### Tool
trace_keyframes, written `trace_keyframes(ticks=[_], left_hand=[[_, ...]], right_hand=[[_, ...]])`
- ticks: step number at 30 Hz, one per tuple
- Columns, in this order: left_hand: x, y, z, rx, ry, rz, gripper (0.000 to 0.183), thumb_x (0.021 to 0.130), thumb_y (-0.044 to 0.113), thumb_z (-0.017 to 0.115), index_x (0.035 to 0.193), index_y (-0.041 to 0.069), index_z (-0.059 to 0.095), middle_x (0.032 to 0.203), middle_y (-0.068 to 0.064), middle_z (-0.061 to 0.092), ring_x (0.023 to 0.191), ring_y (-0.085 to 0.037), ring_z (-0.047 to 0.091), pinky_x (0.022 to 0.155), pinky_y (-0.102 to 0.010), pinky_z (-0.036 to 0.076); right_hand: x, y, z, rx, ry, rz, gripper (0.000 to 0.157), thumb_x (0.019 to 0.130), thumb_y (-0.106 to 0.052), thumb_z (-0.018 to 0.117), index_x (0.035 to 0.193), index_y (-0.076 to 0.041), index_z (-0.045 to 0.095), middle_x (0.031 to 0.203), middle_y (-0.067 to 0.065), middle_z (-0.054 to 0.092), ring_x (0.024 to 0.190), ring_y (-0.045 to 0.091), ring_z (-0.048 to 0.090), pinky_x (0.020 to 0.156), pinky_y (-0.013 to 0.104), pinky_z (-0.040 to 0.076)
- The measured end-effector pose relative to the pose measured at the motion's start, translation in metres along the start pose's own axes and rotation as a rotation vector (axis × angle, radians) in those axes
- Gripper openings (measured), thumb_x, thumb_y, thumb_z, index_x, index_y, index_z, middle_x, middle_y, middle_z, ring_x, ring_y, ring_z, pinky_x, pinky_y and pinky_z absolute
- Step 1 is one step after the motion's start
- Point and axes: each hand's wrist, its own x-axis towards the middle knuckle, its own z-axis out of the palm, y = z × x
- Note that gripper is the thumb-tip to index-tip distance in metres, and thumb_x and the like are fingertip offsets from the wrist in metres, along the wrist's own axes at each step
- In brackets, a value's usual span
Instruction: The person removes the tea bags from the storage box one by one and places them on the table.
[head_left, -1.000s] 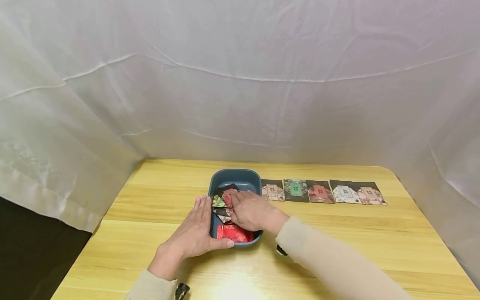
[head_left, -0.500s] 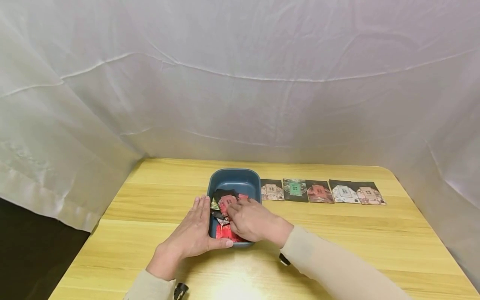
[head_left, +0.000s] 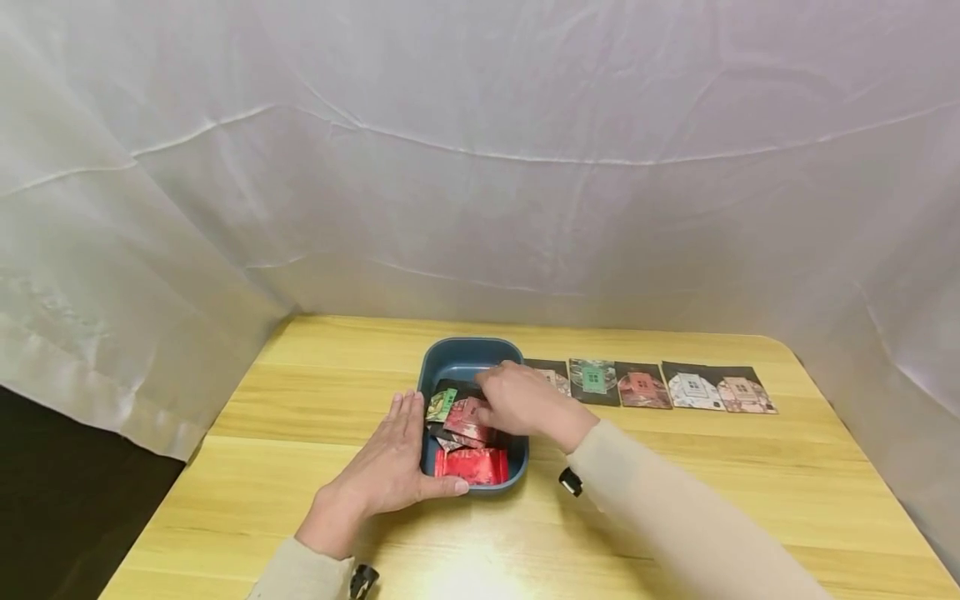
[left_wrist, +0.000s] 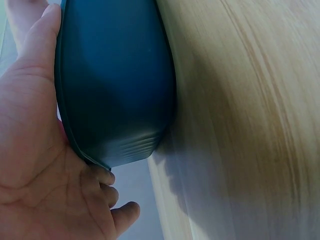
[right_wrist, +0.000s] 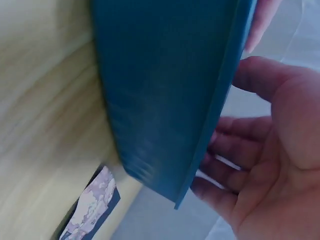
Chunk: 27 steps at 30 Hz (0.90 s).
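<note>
Steadying the blue box [head_left: 467,354] at the frame's lower centre, the left hand [head_left: 384,467] lies straight-fingered along its wall, probably to prevent sliding; the right hand [head_left: 521,400] reaches inside. Packets [head_left: 463,422] lie there; whether it grasps one cannot be told.

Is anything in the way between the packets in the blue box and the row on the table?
Yes: the right wall of the box stands between the packets inside and the row. The right hand reaches over that wall.
</note>
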Motion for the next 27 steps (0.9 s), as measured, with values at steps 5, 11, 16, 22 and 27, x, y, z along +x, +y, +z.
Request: trace_keyframes(ticks=[5, 11, 16, 22, 27], left_hand=[[0.001, 0.0, 0.001, -0.003, -0.002, -0.005, 0.142, 0.077, 0.083, 0.073, 0.167, -0.005, 0.007, 0.175, -0.025, 0.006, 0.164, -0.041, 0.0, 0.132, -0.055, 0.017], [0.001, 0.0, 0.001, 0.002, -0.009, -0.004, 0.143, 0.076, 0.086, 0.071, 0.167, -0.004, 0.006, 0.175, -0.024, 0.005, 0.164, -0.041, -0.001, 0.132, -0.054, 0.016], [0.0, 0.001, 0.001, 0.008, -0.003, -0.003, 0.143, 0.076, 0.085, 0.071, 0.167, -0.004, 0.007, 0.175, -0.025, 0.007, 0.164, -0.041, 0.0, 0.132, -0.054, 0.018], [0.0, 0.001, 0.001, 0.018, 0.003, -0.002, 0.143, 0.076, 0.086, 0.071, 0.167, -0.005, 0.008, 0.175, -0.025, 0.008, 0.164, -0.041, 0.001, 0.132, -0.054, 0.018], [0.0, 0.0, 0.0, 0.035, -0.003, -0.006, 0.145, 0.074, 0.089, 0.069, 0.167, -0.005, 0.008, 0.175, -0.025, 0.007, 0.164, -0.041, 0.001, 0.132, -0.053, 0.018]], right_hand=[[0.004, 0.001, 0.004, -0.043, -0.055, 0.072, 0.043, 0.097, -0.051, 0.073, 0.112, -0.01, 0.069, 0.118, 0.008, 0.075, 0.12, 0.03, 0.068, 0.118, 0.044, 0.045], [0.008, -0.002, 0.008, -0.046, -0.142, 0.111, 0.08, 0.088, -0.068, 0.074, 0.136, -0.004, 0.065, 0.138, 0.014, 0.07, 0.139, 0.033, 0.058, 0.128, 0.048, 0.031], [0.011, -0.002, 0.011, -0.048, -0.17, 0.129, 0.096, 0.083, -0.07, 0.078, 0.146, -0.002, 0.058, 0.148, 0.017, 0.062, 0.145, 0.037, 0.052, 0.131, 0.05, 0.026], [0.015, -0.003, 0.013, -0.041, -0.2, 0.138, 0.084, 0.08, -0.07, 0.081, 0.133, -0.006, 0.066, 0.149, 0.016, 0.062, 0.146, 0.038, 0.05, 0.13, 0.055, 0.024], [0.016, -0.004, 0.015, -0.043, -0.203, 0.149, 0.084, 0.079, -0.069, 0.082, 0.133, -0.007, 0.066, 0.149, 0.017, 0.061, 0.147, 0.038, 0.049, 0.13, 0.056, 0.025]])
